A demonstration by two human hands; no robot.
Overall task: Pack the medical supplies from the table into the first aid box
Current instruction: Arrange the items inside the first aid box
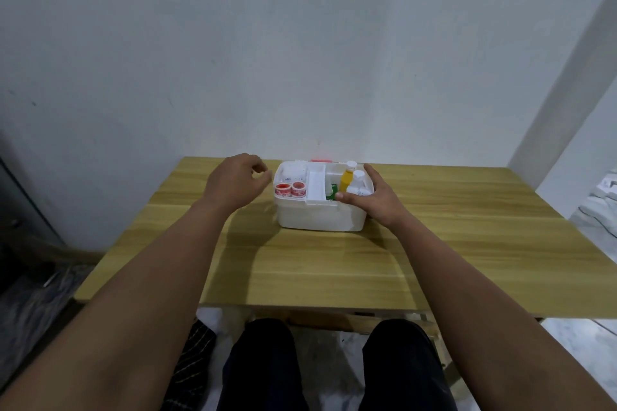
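Note:
A white first aid box (320,217) stands open at the far middle of the wooden table (334,260). Inside it, two red-and-white tape rolls (291,189) lie at the left and white gauze packs (295,172) sit behind them. A yellow bottle (347,178) and white bottles (358,182) stand at the right, beside a green packet (331,191). My right hand (374,198) rests on the box's right rim, thumb along the front edge, fingers around the corner. My left hand (235,182) hovers just left of the box with loosely curled fingers and holds nothing.
A grey wall rises right behind the table. A pink-red strip (320,160) peeks out behind the box. White cloth and cables (597,207) lie off the table's right side. My knees in dark trousers (334,367) are under the near edge.

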